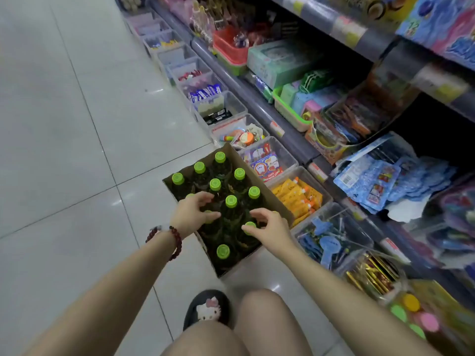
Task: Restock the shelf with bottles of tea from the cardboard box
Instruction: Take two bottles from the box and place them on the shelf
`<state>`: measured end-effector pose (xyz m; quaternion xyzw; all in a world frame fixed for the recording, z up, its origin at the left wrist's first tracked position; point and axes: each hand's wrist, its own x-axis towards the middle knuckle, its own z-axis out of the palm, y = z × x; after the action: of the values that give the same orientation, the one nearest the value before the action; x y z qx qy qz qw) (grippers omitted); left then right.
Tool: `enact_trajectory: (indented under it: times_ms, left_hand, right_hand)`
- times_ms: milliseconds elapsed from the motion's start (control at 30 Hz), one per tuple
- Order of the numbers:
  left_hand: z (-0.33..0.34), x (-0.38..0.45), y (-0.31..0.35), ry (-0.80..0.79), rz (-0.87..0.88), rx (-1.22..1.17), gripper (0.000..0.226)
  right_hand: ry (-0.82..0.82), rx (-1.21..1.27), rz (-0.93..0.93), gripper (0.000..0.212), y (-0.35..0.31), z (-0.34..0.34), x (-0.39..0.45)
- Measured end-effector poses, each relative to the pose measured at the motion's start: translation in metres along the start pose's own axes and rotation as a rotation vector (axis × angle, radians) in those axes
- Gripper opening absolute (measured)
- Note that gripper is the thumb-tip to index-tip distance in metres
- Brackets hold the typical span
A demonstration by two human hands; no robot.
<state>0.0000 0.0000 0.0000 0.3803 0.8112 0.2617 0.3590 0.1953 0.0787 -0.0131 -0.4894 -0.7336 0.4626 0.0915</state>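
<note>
Head view. Cardboard box (273,199) sits open on the floor. Bottles (231,201) stand upright inside it, green caps up, nearly filling it. Left hand (195,210) curls over a cap in the box's near-left part. Right hand (270,226) pinches a cap near-right. Shelf (290,129) runs right of the box. I judge the bottles full, heavy and smooth. Better to grip the neck than the cap alone.

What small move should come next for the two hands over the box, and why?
The left hand and right hand each curl over a green cap in the cardboard box; whether they grip yet is unclear, and nothing is raised. Likely next: pinch those caps and lift the bottles out.
</note>
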Motion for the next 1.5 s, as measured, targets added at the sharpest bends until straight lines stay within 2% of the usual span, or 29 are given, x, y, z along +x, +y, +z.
enact_trajectory:
  times_ms: [167, 300, 467, 733, 900, 1133, 1300, 1500]
  left_hand:
    - [0.011, -0.006, -0.017, 0.051, 0.006, 0.147, 0.055]
    - [0.023, -0.004, -0.026, 0.136, 0.027, 0.067, 0.044]
    - [0.036, 0.0, -0.034, 0.216, 0.024, -0.075, 0.042]
    - [0.04, 0.005, -0.043, 0.133, 0.061, -0.061, 0.049]
    - [0.043, 0.001, -0.043, 0.18, 0.089, -0.032, 0.042]
    - [0.029, -0.008, -0.021, 0.257, 0.167, 0.003, 0.04]
    - [0.001, -0.01, 0.012, 0.271, 0.27, 0.009, 0.042]
    - [-0.04, -0.013, 0.049, 0.257, 0.306, 0.003, 0.03]
  right_hand:
    - [-0.006, -0.06, 0.02, 0.051, 0.01, 0.015, -0.003]
    - [0.044, 0.015, 0.007, 0.047, 0.018, 0.021, -0.005]
    - [0.099, 0.113, 0.005, 0.051, 0.02, 0.032, -0.001]
    - [0.123, 0.159, -0.018, 0.042, 0.021, 0.046, 0.005]
    - [0.132, 0.148, -0.043, 0.035, 0.019, 0.048, 0.003]
    - [0.151, 0.166, -0.083, 0.026, 0.004, 0.036, -0.003]
    - [0.147, 0.158, -0.145, 0.041, -0.02, 0.019, -0.002]
    - [0.161, 0.201, -0.214, 0.018, -0.056, -0.018, -0.004]
